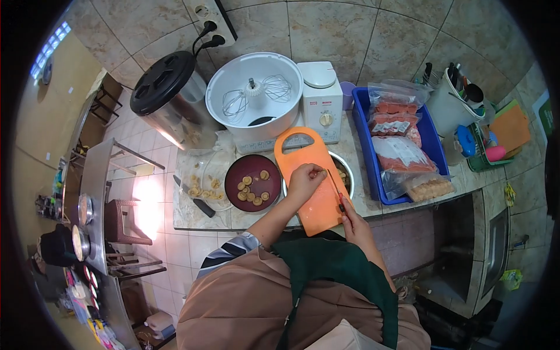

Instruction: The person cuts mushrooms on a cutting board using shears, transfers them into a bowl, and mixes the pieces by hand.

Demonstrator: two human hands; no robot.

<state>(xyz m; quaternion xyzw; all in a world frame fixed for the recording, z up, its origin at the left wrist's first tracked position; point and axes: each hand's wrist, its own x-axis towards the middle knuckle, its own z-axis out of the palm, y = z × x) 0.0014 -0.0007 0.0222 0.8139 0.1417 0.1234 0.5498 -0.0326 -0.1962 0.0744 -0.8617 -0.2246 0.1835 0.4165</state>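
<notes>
An orange cutting board (pixel 308 149) lies at a slant on the counter, over part of a white bowl (pixel 351 175) with brownish pieces inside. Above the board, my left hand (pixel 305 182) has its fingers pinched together; what they hold is too small to make out. My right hand (pixel 357 224) grips a small knife (pixel 336 189) by its handle, the thin blade pointing up beside my left fingertips. Left of the board stands a dark red bowl (pixel 232 175) with several mushrooms (pixel 246 189) in it. Beside that bowl, more mushrooms sit in a clear plastic bag (pixel 204 166).
Another knife (pixel 202 207) with a black handle lies at the counter's front left. Behind the board stands a white mixer (pixel 324 111) with its whisk bowl (pixel 221 76). A blue tray (pixel 364 140) of packed meat is at right, a steel canister (pixel 181 116) at left.
</notes>
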